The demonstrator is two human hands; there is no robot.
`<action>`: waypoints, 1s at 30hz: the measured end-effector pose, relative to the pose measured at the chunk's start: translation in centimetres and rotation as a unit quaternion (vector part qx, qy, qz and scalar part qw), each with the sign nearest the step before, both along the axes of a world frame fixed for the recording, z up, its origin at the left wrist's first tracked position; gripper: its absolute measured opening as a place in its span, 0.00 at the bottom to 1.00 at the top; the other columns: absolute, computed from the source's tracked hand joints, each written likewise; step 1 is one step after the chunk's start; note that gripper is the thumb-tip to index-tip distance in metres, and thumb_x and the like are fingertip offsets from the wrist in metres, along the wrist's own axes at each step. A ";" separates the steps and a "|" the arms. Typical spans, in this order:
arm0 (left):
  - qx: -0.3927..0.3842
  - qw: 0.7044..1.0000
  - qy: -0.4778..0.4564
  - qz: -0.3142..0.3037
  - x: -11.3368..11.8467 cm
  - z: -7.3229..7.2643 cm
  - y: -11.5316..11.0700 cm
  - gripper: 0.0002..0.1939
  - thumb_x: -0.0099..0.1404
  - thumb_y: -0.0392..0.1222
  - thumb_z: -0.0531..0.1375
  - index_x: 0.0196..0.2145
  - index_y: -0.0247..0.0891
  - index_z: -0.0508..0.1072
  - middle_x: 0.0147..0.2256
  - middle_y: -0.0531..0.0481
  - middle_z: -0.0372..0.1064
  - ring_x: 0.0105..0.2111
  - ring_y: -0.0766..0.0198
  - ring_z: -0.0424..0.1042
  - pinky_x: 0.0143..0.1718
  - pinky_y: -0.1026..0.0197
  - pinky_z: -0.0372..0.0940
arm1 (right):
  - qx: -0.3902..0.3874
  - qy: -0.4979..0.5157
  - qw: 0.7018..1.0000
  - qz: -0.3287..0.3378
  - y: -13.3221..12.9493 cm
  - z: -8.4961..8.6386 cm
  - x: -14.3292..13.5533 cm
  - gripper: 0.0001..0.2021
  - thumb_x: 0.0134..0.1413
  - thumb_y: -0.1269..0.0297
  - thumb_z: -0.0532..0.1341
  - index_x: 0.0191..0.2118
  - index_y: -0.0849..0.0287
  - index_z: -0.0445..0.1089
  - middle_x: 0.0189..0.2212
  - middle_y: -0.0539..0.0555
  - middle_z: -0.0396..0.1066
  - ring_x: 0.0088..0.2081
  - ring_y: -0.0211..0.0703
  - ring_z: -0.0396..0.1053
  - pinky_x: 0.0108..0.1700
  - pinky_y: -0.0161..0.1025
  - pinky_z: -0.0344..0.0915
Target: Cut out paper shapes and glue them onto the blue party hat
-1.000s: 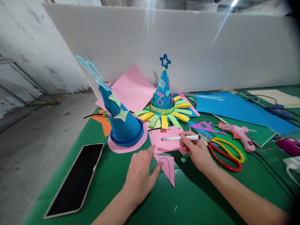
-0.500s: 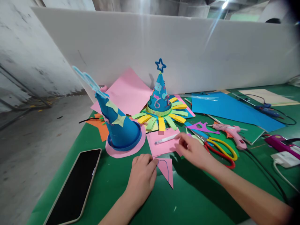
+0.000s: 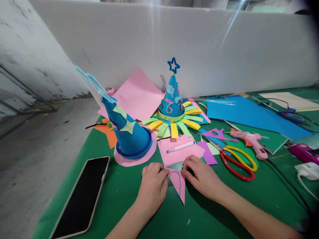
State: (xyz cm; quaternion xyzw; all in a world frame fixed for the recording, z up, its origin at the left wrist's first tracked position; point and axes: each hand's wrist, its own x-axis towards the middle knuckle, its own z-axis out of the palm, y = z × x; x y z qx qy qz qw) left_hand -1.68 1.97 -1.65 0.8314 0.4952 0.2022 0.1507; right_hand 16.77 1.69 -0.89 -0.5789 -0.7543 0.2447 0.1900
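A small pink paper triangle (image 3: 178, 186) with a curved blue line drawn on it lies between my hands. My left hand (image 3: 155, 181) is closed, its thumb and fingertips pinching the triangle's upper left corner. At the upper right edge, the curled fingers of my right hand (image 3: 199, 174) hold the same piece. Just beyond, a white marker (image 3: 180, 147) rests on pink paper sheets (image 3: 185, 156). A blue paper cone hat (image 3: 132, 137) with pale green stars leans on a pink brim to the left. Farther back stands a decorated blue cone hat (image 3: 171, 104) with a star on top.
A phone (image 3: 81, 199) lies at the table's left. On the right are scissors (image 3: 236, 162) with red and yellow handles, a pink glue gun (image 3: 251, 141) with its cord, and a blue sheet (image 3: 249, 113). A white board (image 3: 159, 46) stands behind the table (image 3: 206, 219).
My right hand has let go of the white marker, leaving it on the pink sheets. It has come down and closer to the pink triangle's right edge. My left hand stays on the corner.
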 end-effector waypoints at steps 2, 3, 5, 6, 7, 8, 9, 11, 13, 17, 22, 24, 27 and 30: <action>-0.021 0.995 -0.076 0.055 -0.1 0.2 0.0 0.10 0.60 0.33 0.48 0.34 0.36 0.68 0.31 0.46 0.65 0.34 0.59 0.63 0.35 0.55 0.59 | -0.004 0.059 0.998 0.005 -0.3 0.3 0.1 0.06 0.54 0.69 0.51 0.27 0.58 0.60 0.30 0.52 0.63 0.31 0.40 0.62 0.32 0.38 0.59; -0.040 0.988 -0.117 0.087 0.0 0.3 -0.1 0.08 0.60 0.36 0.49 0.33 0.35 0.67 0.30 0.47 0.64 0.33 0.60 0.64 0.35 0.56 0.59 | -0.006 0.095 0.995 0.004 -0.4 0.4 0.2 0.06 0.54 0.69 0.51 0.27 0.57 0.59 0.30 0.52 0.64 0.32 0.41 0.62 0.33 0.38 0.60; -0.098 0.965 -0.201 0.137 0.1 0.7 -0.3 0.06 0.59 0.40 0.51 0.32 0.36 0.65 0.28 0.49 0.64 0.30 0.61 0.64 0.32 0.58 0.60 | -0.011 0.162 0.987 -0.004 -0.6 0.8 0.4 0.06 0.55 0.68 0.50 0.28 0.57 0.59 0.34 0.54 0.65 0.36 0.42 0.63 0.37 0.40 0.60; -0.134 0.950 -0.240 0.146 0.2 1.0 -0.4 0.07 0.58 0.42 0.53 0.32 0.36 0.65 0.29 0.49 0.64 0.29 0.62 0.63 0.31 0.59 0.60 | -0.015 0.188 0.982 -0.009 -0.7 1.0 0.4 0.06 0.56 0.67 0.50 0.28 0.57 0.59 0.36 0.54 0.65 0.38 0.43 0.63 0.39 0.40 0.60; -0.172 0.934 -0.279 0.144 0.3 1.1 -0.5 0.09 0.57 0.43 0.54 0.34 0.36 0.65 0.29 0.48 0.65 0.29 0.62 0.63 0.30 0.60 0.60 | -0.019 0.209 0.978 -0.014 -0.7 1.2 0.4 0.06 0.56 0.66 0.50 0.29 0.57 0.59 0.37 0.54 0.66 0.39 0.43 0.63 0.39 0.40 0.60; -0.209 0.916 -0.314 0.135 0.5 1.3 -0.6 0.11 0.56 0.43 0.55 0.35 0.35 0.66 0.30 0.47 0.66 0.28 0.63 0.63 0.29 0.61 0.60 | -0.025 0.223 0.974 -0.016 -0.7 1.5 0.4 0.06 0.56 0.65 0.50 0.29 0.57 0.59 0.37 0.54 0.66 0.39 0.43 0.64 0.39 0.40 0.60; -0.245 0.898 -0.346 0.122 0.7 1.4 -0.7 0.12 0.55 0.43 0.56 0.36 0.35 0.66 0.31 0.47 0.66 0.28 0.64 0.63 0.28 0.62 0.60 | -0.031 0.232 0.972 -0.015 -0.6 1.7 0.4 0.06 0.56 0.65 0.50 0.29 0.57 0.59 0.36 0.54 0.66 0.39 0.43 0.64 0.39 0.40 0.60; -0.302 0.861 -0.396 0.106 1.1 1.5 -0.8 0.11 0.53 0.43 0.59 0.34 0.34 0.67 0.29 0.48 0.66 0.26 0.65 0.62 0.26 0.64 0.59 | -0.037 0.246 0.968 -0.002 -0.5 2.1 0.4 0.06 0.56 0.65 0.51 0.29 0.57 0.59 0.35 0.53 0.67 0.39 0.43 0.64 0.39 0.39 0.61; -0.342 0.828 -0.430 0.114 1.4 1.6 -0.8 0.10 0.51 0.43 0.60 0.30 0.34 0.68 0.25 0.51 0.65 0.24 0.67 0.62 0.26 0.65 0.58 | -0.038 0.257 0.966 0.018 -0.3 2.5 0.3 0.06 0.56 0.65 0.51 0.28 0.57 0.59 0.36 0.53 0.67 0.41 0.43 0.64 0.40 0.39 0.60; -0.386 0.781 -0.473 0.130 1.5 1.4 -0.7 0.09 0.52 0.43 0.61 0.23 0.33 0.69 0.19 0.53 0.63 0.20 0.70 0.59 0.23 0.67 0.55 | -0.047 0.284 0.958 0.007 -0.2 2.9 0.1 0.04 0.56 0.64 0.52 0.33 0.56 0.61 0.39 0.53 0.65 0.42 0.43 0.63 0.42 0.40 0.60; -0.404 0.723 -0.534 0.169 1.7 1.4 -0.7 0.11 0.51 0.41 0.62 0.19 0.35 0.65 0.15 0.55 0.62 0.17 0.71 0.59 0.23 0.68 0.53 | -0.105 0.357 0.927 -0.045 -0.3 1.9 -0.7 0.12 0.54 0.59 0.54 0.43 0.55 0.59 0.36 0.52 0.63 0.35 0.39 0.62 0.34 0.36 0.61; -0.414 0.711 -0.539 0.180 2.0 1.6 -0.7 0.11 0.51 0.41 0.62 0.18 0.35 0.64 0.14 0.55 0.62 0.17 0.72 0.59 0.23 0.68 0.54 | -0.112 0.377 0.918 -0.037 -0.3 1.4 -1.0 0.08 0.54 0.59 0.53 0.34 0.58 0.61 0.26 0.48 0.60 0.28 0.36 0.59 0.29 0.33 0.57; -0.424 0.714 -0.527 0.182 2.5 1.8 -0.9 0.12 0.51 0.41 0.62 0.18 0.35 0.64 0.14 0.56 0.60 0.17 0.72 0.57 0.22 0.68 0.53 | -0.105 0.381 0.918 -0.035 -0.1 0.9 -1.0 0.11 0.55 0.60 0.52 0.25 0.59 0.58 0.20 0.45 0.52 0.23 0.33 0.51 0.25 0.32 0.52; -0.417 0.730 -0.510 0.181 2.8 1.7 -1.2 0.12 0.51 0.41 0.61 0.17 0.35 0.64 0.13 0.57 0.59 0.16 0.73 0.56 0.21 0.68 0.51 | -0.105 0.371 0.922 -0.031 0.1 0.9 -0.9 0.10 0.55 0.62 0.52 0.25 0.59 0.57 0.20 0.45 0.52 0.23 0.33 0.50 0.25 0.32 0.51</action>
